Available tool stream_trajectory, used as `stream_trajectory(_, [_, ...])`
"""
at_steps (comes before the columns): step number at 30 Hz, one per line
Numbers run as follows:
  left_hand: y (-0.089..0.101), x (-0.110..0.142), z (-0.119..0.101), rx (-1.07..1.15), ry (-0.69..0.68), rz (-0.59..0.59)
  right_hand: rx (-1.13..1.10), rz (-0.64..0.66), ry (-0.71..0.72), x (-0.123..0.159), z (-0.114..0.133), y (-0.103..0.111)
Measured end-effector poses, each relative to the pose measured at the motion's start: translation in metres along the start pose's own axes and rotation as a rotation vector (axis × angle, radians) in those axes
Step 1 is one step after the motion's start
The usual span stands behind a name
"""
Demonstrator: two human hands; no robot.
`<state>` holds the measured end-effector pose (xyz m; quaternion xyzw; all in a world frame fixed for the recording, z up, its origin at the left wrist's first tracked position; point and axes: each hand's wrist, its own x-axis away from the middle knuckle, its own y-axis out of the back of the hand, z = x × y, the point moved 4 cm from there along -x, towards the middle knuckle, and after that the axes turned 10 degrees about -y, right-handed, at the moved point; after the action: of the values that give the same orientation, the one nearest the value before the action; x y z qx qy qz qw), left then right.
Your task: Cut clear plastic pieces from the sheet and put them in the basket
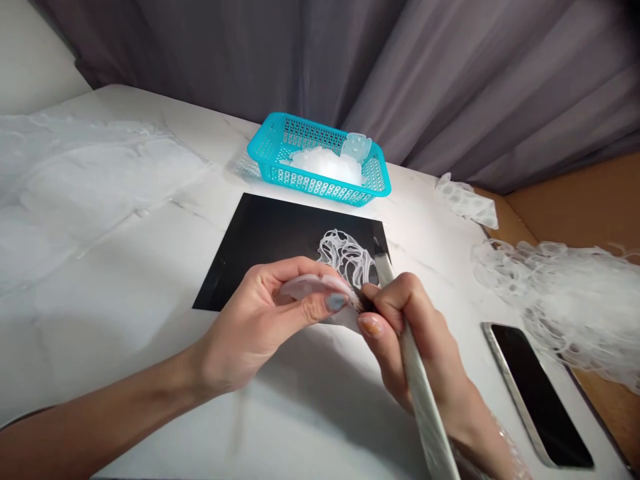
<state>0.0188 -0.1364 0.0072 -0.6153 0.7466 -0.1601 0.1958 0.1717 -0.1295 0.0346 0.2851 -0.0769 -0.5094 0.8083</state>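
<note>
My left hand (265,320) pinches a thin, translucent whitish piece (310,287) between thumb and fingers, above the near edge of a black mat (270,233). Close against the piece's right edge is my right hand (417,333), its fingers closed around a long tool with a pale handle (423,393). The handle slants from the bottom of the view up past the knuckles. A small dark part shows between the right fingertips and the piece; its kind is unclear. Just beyond both hands, a tangle of thin white looped strips (345,253) lies on the mat.
A blue perforated basket (320,181) behind the mat holds a heap of translucent white pieces. Clear plastic sheeting (90,193) covers the left side. At right are a phone (540,393), a pile of white loops (580,300), a holed white strip (467,200) and a cardboard box (590,193).
</note>
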Motion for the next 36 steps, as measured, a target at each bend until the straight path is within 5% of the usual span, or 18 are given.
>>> stream_trajectory(14, [0.0015,0.002,0.0034,-0.015,-0.008,0.045,-0.03,0.094,-0.002,-0.0014,0.0055,0.0018])
stream_trajectory(36, [0.0007,0.001,0.0035,-0.024,0.025,-0.026,0.029,-0.045,-0.005,0.0008,0.0016,-0.001])
